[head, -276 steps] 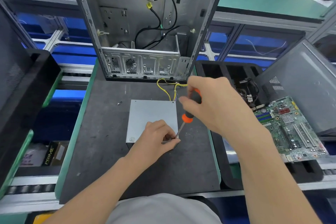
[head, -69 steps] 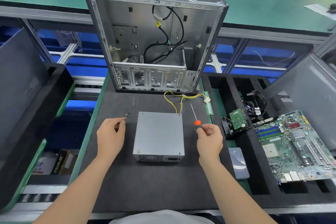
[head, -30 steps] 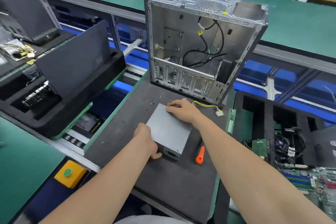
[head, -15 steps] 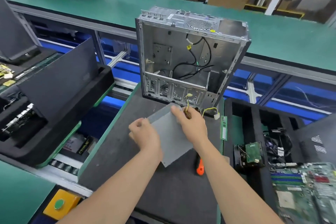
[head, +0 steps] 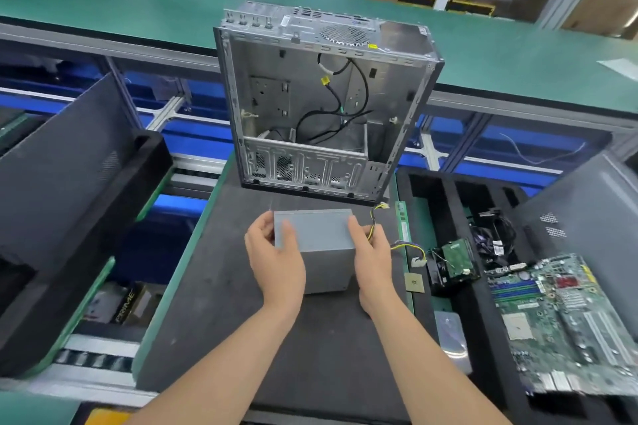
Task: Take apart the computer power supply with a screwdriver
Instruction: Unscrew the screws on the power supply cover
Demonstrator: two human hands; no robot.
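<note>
The left hand and right hand had just flipped the grey metal power supply box, fingers clamped on its sides. Probably hunting for the next screws.

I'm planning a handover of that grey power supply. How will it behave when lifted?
Likely stiff: the power supply is a sheet-metal box. Probably hefty for its size; left hand and right hand both grip its sides. Its wires will likely dangle and snag.
</note>
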